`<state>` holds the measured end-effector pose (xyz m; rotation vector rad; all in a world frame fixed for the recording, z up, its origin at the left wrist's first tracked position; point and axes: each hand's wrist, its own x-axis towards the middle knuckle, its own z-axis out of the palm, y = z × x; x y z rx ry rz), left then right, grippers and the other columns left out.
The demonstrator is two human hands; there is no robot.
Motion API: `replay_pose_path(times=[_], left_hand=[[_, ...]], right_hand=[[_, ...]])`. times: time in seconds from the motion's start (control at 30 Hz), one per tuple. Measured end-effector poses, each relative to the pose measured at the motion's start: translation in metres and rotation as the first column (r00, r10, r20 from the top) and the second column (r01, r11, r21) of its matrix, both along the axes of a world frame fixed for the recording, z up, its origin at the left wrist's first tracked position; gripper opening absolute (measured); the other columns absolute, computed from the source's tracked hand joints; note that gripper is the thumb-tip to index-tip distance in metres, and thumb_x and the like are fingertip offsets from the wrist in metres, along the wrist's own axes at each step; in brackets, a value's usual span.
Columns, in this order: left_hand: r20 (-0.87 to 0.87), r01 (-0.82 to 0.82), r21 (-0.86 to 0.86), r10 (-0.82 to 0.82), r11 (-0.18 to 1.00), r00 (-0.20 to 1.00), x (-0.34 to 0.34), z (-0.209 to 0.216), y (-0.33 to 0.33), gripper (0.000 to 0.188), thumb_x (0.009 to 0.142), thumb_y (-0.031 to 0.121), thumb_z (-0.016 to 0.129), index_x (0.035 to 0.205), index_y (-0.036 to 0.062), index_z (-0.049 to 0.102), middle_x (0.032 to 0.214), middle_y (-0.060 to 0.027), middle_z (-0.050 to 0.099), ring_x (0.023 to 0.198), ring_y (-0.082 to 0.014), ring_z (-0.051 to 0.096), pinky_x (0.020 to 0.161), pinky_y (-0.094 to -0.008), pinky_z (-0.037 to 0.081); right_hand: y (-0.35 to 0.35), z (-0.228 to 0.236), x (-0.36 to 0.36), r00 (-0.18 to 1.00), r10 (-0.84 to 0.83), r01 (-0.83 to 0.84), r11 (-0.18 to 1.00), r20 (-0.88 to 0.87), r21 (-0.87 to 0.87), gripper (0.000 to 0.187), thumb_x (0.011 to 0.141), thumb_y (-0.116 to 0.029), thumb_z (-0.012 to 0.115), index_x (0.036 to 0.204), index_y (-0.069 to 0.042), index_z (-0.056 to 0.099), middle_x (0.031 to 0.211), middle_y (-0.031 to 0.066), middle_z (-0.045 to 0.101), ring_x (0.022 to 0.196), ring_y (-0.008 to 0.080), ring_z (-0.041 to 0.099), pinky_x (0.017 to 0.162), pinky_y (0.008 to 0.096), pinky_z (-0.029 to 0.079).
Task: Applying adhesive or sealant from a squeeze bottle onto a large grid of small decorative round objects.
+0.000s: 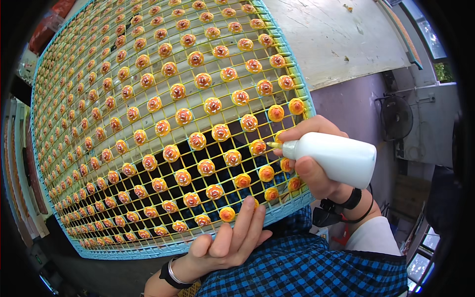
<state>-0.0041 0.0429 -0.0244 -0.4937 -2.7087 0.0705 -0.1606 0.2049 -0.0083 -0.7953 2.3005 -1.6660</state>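
Dozens of small orange-and-yellow flower pieces (183, 116) sit in rows on a light blue wire grid rack (148, 250), which rests tilted over the person's lap and partly on a pale table (341, 39) beyond its far edge. The right hand (309, 163) is at the rack's near right corner, fingers wrapped closed around a white squeeze bottle (341, 159) whose yellow nozzle (273, 145) points at a flower there. The left hand (232, 240) lies along the rack's near edge, fingers loosely extended and pressed against the frame, gripping nothing. To do this dotting well, it seems wise to keep the rack braced, squeeze gently, and touch the nozzle to each flower's centre, working steadily along one row.
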Motion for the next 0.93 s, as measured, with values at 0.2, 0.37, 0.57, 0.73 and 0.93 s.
replay_pose_path(times=[0.2, 0.37, 0.57, 0.73, 0.93], left_hand=[[0.008, 0.003, 0.002, -0.003, 1.0, 1.0, 0.0008, -0.0008, -0.0007, 0.043, 0.089, 0.055, 0.047, 0.106, 0.0211, 0.068, 0.116, 0.0067, 0.063, 0.089, -0.0102, 0.033, 0.082, -0.0282, 0.024], [0.002, 0.005, -0.003, -0.005, 1.0, 1.0, -0.0005, 0.0001, -0.0005, 0.043, 0.088, 0.055, 0.048, 0.106, 0.0216, 0.068, 0.116, 0.0068, 0.063, 0.089, -0.0102, 0.033, 0.083, -0.0283, 0.024], [0.01, 0.0, 0.002, 0.0, 1.0, 1.0, -0.001, 0.0013, -0.0001, 0.043, 0.088, 0.055, 0.048, 0.106, 0.0218, 0.068, 0.115, 0.0072, 0.064, 0.09, -0.0101, 0.034, 0.083, -0.0279, 0.024], [0.003, 0.001, 0.005, -0.001, 1.0, 1.0, -0.0016, 0.001, 0.0, 0.043, 0.088, 0.055, 0.047, 0.105, 0.0218, 0.068, 0.115, 0.0072, 0.064, 0.09, -0.0101, 0.034, 0.083, -0.0277, 0.024], [0.006, -0.002, 0.001, 0.002, 1.0, 1.0, 0.0005, -0.0002, -0.0001, 0.043, 0.088, 0.055, 0.048, 0.106, 0.0218, 0.068, 0.116, 0.0068, 0.063, 0.09, -0.0101, 0.034, 0.082, -0.0276, 0.025]], right_hand=[[-0.0004, 0.0085, -0.0013, 0.992, 0.052, -0.064, 0.992, 0.116, 0.107, 0.051, 0.085, -0.047, 0.06, 0.101, 0.002, 0.058, 0.077, 0.0069, 0.063, 0.071, 0.0109, 0.064, 0.065, 0.0231, 0.051], [-0.0029, 0.0052, -0.003, 0.998, 0.06, -0.06, 0.998, 0.015, 0.015, 0.022, 0.08, -0.02, 0.071, 0.083, 0.001, 0.065, 0.079, 0.0115, 0.064, 0.062, 0.0201, 0.063, 0.056, 0.028, 0.05], [-0.0025, 0.0027, -0.0008, 0.999, 0.02, -0.02, 1.0, 0.025, 0.008, 0.021, 0.081, -0.018, 0.07, 0.084, 0.001, 0.065, 0.078, 0.0108, 0.064, 0.062, 0.0193, 0.063, 0.056, 0.0277, 0.05], [-0.0014, 0.0016, 0.0006, 0.999, -0.011, 0.01, 1.0, 0.042, 0.003, 0.02, 0.08, -0.017, 0.069, 0.085, 0.001, 0.065, 0.078, 0.0106, 0.063, 0.063, 0.0195, 0.063, 0.056, 0.0276, 0.05], [0.0029, 0.0026, 0.0002, 0.99, 0.027, -0.034, 0.998, 0.135, 0.048, 0.043, 0.083, -0.04, 0.062, 0.098, 0.001, 0.06, 0.085, 0.0096, 0.063, 0.071, 0.0147, 0.064, 0.064, 0.0251, 0.051]])
